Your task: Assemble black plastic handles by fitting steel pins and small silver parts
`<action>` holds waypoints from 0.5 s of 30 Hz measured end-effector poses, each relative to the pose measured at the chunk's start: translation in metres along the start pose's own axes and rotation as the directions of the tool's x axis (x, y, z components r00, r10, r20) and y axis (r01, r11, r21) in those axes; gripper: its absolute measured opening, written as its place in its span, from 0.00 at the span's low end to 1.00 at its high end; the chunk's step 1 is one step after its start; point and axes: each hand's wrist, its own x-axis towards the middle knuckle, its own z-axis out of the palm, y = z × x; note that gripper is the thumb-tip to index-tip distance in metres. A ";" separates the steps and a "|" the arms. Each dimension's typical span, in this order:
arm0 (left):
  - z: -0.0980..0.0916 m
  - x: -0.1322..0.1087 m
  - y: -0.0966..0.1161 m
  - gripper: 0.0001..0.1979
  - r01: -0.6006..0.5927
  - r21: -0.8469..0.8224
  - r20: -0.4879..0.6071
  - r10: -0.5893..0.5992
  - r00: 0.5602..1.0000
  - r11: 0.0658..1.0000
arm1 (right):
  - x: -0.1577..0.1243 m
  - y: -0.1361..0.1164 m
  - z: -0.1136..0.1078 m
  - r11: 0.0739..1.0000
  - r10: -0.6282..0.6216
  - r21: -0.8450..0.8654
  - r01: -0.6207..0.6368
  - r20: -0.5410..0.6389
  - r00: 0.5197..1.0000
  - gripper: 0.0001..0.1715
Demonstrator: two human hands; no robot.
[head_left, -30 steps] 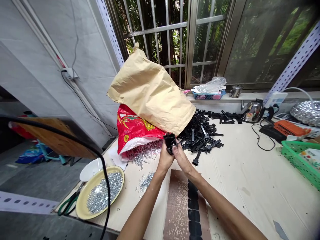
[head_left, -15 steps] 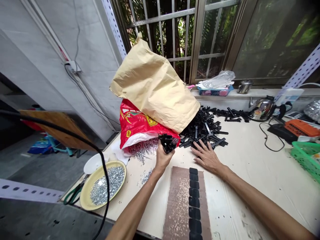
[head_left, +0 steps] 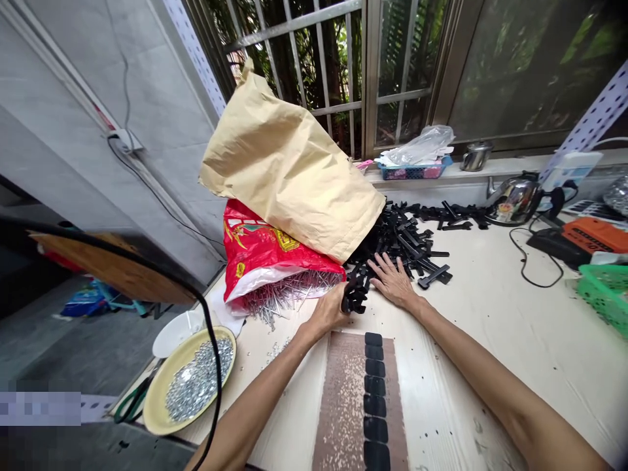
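My left hand (head_left: 328,310) is closed around a bunch of black plastic pieces (head_left: 356,294), held just above the table at the near edge of the pile. My right hand (head_left: 393,284) lies with its fingers spread, fingertips touching the near side of the heap of loose black plastic pieces (head_left: 412,241). Many of these pieces are long and flat with a shaped end. The heap spills from under a tan paper sack (head_left: 294,167). Below both hands a brown board (head_left: 338,399) carries a column of black rounded squares (head_left: 375,386).
Thin metal pins (head_left: 275,296) stick out of a red plastic bag (head_left: 250,252) on the left. A yellow bowl (head_left: 153,411) of small shiny metal bits stands near the table edge, with a black cable (head_left: 216,366) passing in front. Right: a kettle (head_left: 513,199), a green basket (head_left: 601,297).
My left hand has moved right and slightly down with the black pieces, turning them toward the heap. My right hand's fingers have shifted up to the heap's edge. The view has moved a little.
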 end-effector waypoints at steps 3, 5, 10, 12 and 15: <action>0.022 0.008 -0.009 0.32 -0.129 0.035 0.135 0.124 0.983 0.991 | -0.008 0.003 -0.016 0.990 0.027 0.138 -0.026 -0.007 1.000 0.32; 0.034 0.012 -0.012 0.38 -0.173 0.076 0.171 0.158 0.972 0.982 | -0.014 0.005 -0.029 0.973 0.062 0.224 -0.048 -0.055 0.997 0.32; 0.040 0.024 -0.012 0.46 -0.216 0.240 0.152 0.184 0.971 0.946 | -0.029 -0.002 -0.069 0.921 0.172 0.385 -0.064 -0.253 0.952 0.28; 0.034 0.027 -0.006 0.45 -0.239 0.304 0.124 0.211 0.970 0.922 | -0.036 -0.012 -0.086 0.881 0.287 0.458 -0.121 -0.314 0.905 0.26; 0.022 0.023 0.016 0.42 -0.281 0.386 0.040 0.289 0.957 0.878 | -0.049 -0.036 -0.103 0.708 0.497 0.647 -0.283 -0.172 0.850 0.24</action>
